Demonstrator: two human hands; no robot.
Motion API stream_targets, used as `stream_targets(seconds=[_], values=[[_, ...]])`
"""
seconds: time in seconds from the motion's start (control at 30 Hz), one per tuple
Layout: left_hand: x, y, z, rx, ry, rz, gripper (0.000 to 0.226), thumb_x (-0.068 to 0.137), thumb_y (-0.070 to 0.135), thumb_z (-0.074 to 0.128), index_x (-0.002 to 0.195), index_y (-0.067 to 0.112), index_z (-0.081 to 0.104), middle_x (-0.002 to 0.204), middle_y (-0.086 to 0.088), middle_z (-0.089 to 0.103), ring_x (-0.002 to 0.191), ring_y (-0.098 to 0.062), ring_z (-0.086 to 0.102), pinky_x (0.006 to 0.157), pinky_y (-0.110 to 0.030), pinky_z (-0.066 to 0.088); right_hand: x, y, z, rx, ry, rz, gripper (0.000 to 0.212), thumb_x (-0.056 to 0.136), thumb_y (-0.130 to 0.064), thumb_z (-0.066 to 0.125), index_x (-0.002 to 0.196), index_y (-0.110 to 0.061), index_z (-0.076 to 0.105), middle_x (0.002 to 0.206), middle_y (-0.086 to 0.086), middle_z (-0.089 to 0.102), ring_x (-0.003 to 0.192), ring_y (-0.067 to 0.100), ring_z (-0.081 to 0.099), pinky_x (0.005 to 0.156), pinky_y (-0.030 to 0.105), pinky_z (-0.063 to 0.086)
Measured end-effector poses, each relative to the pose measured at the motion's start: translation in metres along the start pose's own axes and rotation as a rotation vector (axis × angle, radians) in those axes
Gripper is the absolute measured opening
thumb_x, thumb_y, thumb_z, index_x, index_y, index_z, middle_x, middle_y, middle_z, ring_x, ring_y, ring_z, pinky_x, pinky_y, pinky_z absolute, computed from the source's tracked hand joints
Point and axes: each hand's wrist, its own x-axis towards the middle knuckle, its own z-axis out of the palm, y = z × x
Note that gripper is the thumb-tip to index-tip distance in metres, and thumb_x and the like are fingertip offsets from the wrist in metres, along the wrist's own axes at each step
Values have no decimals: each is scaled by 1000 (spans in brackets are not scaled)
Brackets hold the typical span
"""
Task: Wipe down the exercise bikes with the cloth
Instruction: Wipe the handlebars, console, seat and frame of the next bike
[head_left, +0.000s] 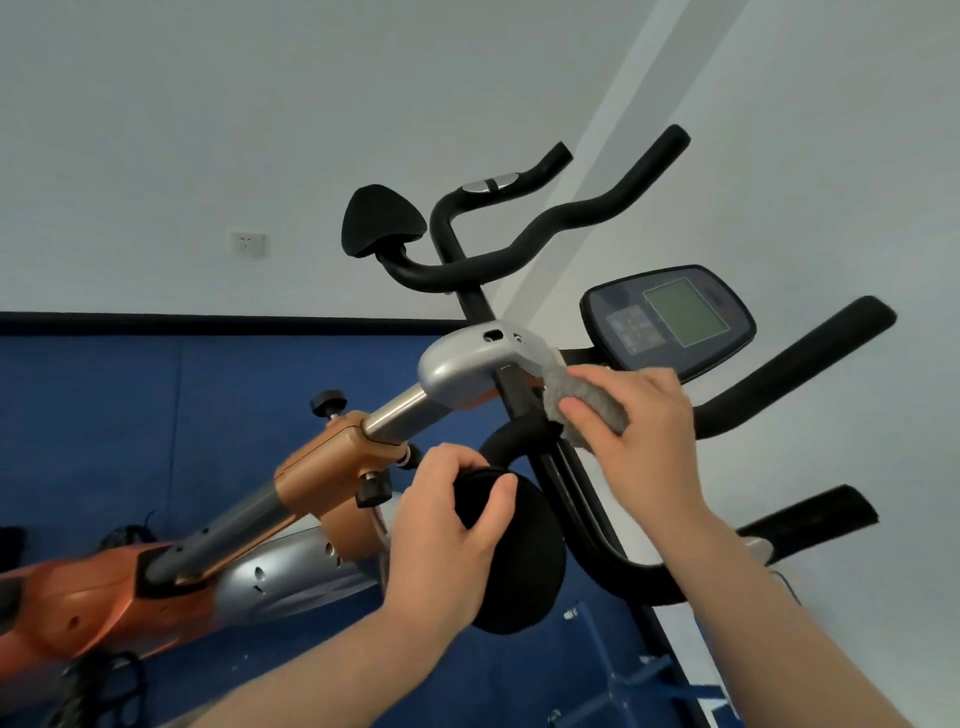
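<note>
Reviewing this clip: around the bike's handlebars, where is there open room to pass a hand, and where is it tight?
Open gaps: between the console and the upper handlebar; between the two right-side bar ends and. Crowded: the stem junction, where the right hand holds the cloth and the left hand holds the round pad.

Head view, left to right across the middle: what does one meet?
Orange frame clamp → left hand gripping the black round pad → right hand pressing the grey cloth → lower right handlebar grip.

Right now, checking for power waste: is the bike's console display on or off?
Off, apparently: the console display shows a blank grey-green screen, with no digits visible.
</note>
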Motion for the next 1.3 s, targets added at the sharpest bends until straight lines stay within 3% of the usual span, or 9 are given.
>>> stream_targets(seconds=[0.13, 0.37, 0.53, 0.7, 0.8, 0.87, 1.03, 1.17, 1.3], values=[[2, 0, -1, -43, -1, 26, 13, 84, 48, 59, 86, 37, 52, 84, 14, 58, 83, -6, 59, 68, -9, 42, -16, -17, 11, 165, -203, -38, 35, 79, -25, 77, 113, -29, 70, 101, -22, 62, 102, 5, 48, 91, 23, 42], [0, 0, -2, -6, 19, 44, 13, 86, 39, 63, 86, 41, 50, 86, 13, 56, 86, -6, 58, 71, -8, 41, -20, -22, 14, 221, -150, 72, 36, 81, -19, 76, 115, -28, 69, 105, -20, 62, 105, 6, 47, 90, 8, 35], [2, 6, -7, 169, -9, 124, 11, 89, 35, 59, 86, 43, 52, 93, 18, 52, 96, -7, 54, 81, -24, 43, -13, 10, -15, -43, -59, 65, 36, 82, -23, 74, 117, -25, 69, 105, -9, 67, 99, 15, 49, 87, 34, 44], [22, 33, -6, 421, -62, 265, 8, 87, 32, 55, 92, 37, 59, 100, 22, 55, 102, -5, 53, 90, -39, 44, -24, 10, -5, -59, 207, 267, 34, 84, -20, 72, 118, -23, 68, 105, -5, 66, 94, 11, 43, 82, 31, 42], [40, 48, 7, 558, -110, 227, 17, 89, 27, 58, 104, 33, 60, 108, 19, 56, 106, -8, 51, 94, -33, 38, -22, -9, 8, -63, 72, 76, 33, 83, -14, 74, 116, -20, 70, 108, -4, 67, 95, 18, 50, 79, 36, 47], [47, 52, 16, 662, -97, 198, 19, 90, 26, 56, 107, 34, 59, 107, 19, 56, 105, -8, 51, 87, -27, 33, -16, 13, -12, -125, 39, -15, 32, 83, -18, 74, 114, -21, 70, 104, -5, 69, 92, 21, 52, 74, 38, 46], [40, 45, 26, 847, 48, 272, 18, 85, 28, 58, 100, 34, 66, 90, 19, 65, 81, -7, 60, 65, -24, 38, -18, 42, -32, -39, 186, 219, 27, 90, -27, 63, 115, -21, 69, 101, -5, 68, 91, 11, 42, 78, 29, 40], [37, 39, 25, 827, 98, 333, 21, 87, 31, 53, 100, 33, 69, 92, 19, 68, 81, -7, 62, 66, -27, 43, -26, 21, -12, -22, -13, -20, 34, 84, -15, 72, 118, -19, 69, 108, -2, 64, 95, 19, 50, 78, 35, 48], [34, 40, 24, 810, 107, 312, 19, 88, 29, 56, 101, 33, 69, 90, 19, 68, 77, -5, 59, 64, -26, 44, -15, 55, -34, 35, 63, 111, 30, 91, -16, 64, 120, -23, 66, 107, -4, 62, 97, 17, 49, 73, 25, 37]])
